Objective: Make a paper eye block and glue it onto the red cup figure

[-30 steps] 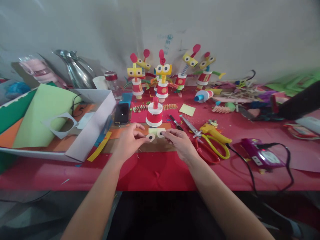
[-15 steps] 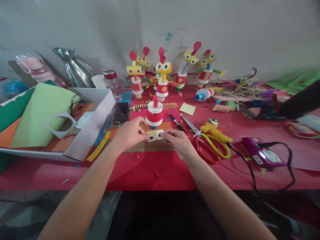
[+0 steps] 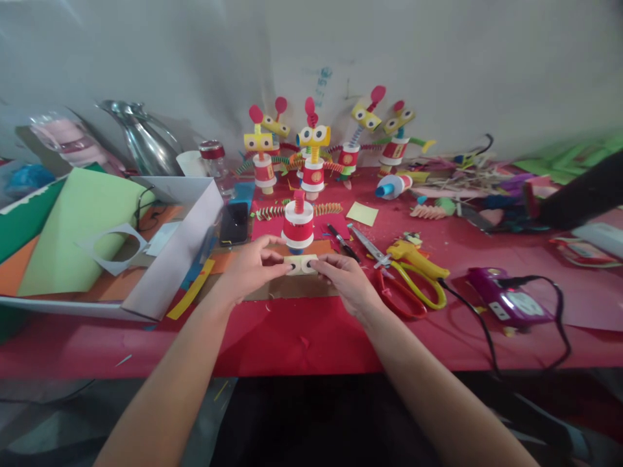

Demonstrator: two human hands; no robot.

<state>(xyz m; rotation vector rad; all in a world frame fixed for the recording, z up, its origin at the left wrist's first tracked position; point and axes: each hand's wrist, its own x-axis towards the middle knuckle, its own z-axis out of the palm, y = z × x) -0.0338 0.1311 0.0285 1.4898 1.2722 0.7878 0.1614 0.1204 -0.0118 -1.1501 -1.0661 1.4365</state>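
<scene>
Between both hands is a small pale yellow paper tube [image 3: 300, 268] with two round paper eyes on its front. My left hand [image 3: 256, 267] grips its left end, thumb on the left eye. At the other end my right hand [image 3: 342, 274] pinches it, fingertips by the right eye. Just beyond stands a headless paper-cup figure [image 3: 298, 227] with a red band, a red folded strip on top and accordion paper arms. Under the hands lies a brown cardboard piece [image 3: 277, 287] on the red-covered table.
Several finished cup figures [image 3: 314, 162] stand along the wall. Scissors [image 3: 409, 305], a yellow glue gun [image 3: 417, 257], a pen [image 3: 343, 243] and a purple power box [image 3: 511, 298] lie right. Left are a phone [image 3: 234, 224] and a white box [image 3: 189, 240] of coloured paper.
The eyed tube has levelled out and now faces me more squarely. My left thumb has come onto the left eye. The camera view has shifted slightly.
</scene>
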